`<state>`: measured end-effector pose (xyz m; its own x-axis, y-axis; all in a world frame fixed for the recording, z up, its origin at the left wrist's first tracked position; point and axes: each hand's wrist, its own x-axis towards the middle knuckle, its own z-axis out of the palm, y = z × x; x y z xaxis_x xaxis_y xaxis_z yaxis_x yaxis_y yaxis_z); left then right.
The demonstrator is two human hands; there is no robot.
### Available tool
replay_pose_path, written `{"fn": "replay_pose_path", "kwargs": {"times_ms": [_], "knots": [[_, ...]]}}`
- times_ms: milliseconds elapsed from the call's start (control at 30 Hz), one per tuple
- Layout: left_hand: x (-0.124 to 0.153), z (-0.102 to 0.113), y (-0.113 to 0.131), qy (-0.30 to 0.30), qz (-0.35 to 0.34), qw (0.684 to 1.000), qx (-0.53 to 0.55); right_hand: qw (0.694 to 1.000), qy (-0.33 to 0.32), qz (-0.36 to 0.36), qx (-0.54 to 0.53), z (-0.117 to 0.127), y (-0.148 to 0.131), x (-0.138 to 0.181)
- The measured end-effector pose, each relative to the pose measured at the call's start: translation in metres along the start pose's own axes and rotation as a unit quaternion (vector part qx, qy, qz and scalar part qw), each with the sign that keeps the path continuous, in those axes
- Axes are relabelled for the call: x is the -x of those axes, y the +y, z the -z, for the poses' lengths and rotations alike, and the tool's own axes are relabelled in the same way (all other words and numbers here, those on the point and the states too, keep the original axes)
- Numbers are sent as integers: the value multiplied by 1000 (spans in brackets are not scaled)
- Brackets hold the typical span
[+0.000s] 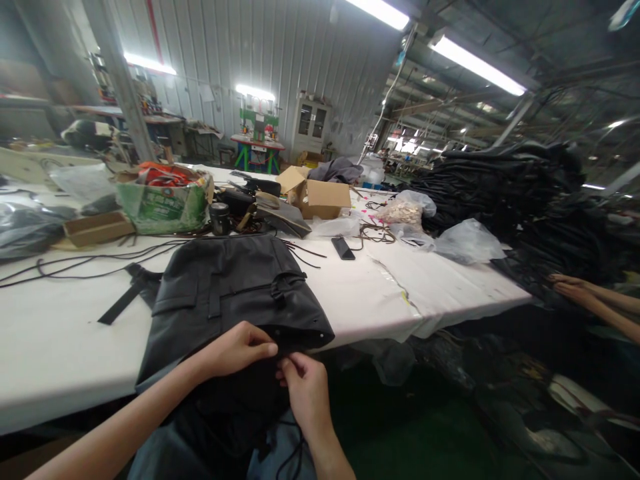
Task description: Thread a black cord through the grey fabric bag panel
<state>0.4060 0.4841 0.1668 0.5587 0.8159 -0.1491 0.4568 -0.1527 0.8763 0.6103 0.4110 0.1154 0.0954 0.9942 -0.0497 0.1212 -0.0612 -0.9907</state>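
Right hand [306,383]: closest to us, fingers pinched shut on a thin black cord at the bag's open rim.
Left hand [239,348]: fingers closed on that rim, just beside the right.
Black bag [230,293]: flat on the white worktop [60,333], mouth hanging over the near edge.
Progress: cord looks partly threaded; loose length dangles below.
Beyond: cardboard box [320,197]; another person's hands [570,285] at dark stacks.

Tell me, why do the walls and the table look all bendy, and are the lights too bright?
Head view: the wide lens bows the table edge and tilts the walls. Head view: the ceiling lights glare to plain white. Head view: the left hand and right hand on the black bag look sharp, while the far room is hazier.
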Motion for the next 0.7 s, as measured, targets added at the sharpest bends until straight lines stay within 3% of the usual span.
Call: {"fn": "replay_pose_path", "kwargs": {"times_ms": [100, 433, 600, 700], "knots": [[-7, -7, -5, 50, 18, 999, -11, 998, 23, -28, -45, -4, 5, -1], [-13, -42, -9, 119, 29, 991, 50, 996, 51, -37, -60, -11, 19, -3], [-8, -59, 6, 183, 7, 977, 110, 997, 36, -42, -57, -9, 18, 0], [-2, -44, 28, 243, -12, 959, 144, 997, -3, -49, -57, 0, 19, 9]]}}
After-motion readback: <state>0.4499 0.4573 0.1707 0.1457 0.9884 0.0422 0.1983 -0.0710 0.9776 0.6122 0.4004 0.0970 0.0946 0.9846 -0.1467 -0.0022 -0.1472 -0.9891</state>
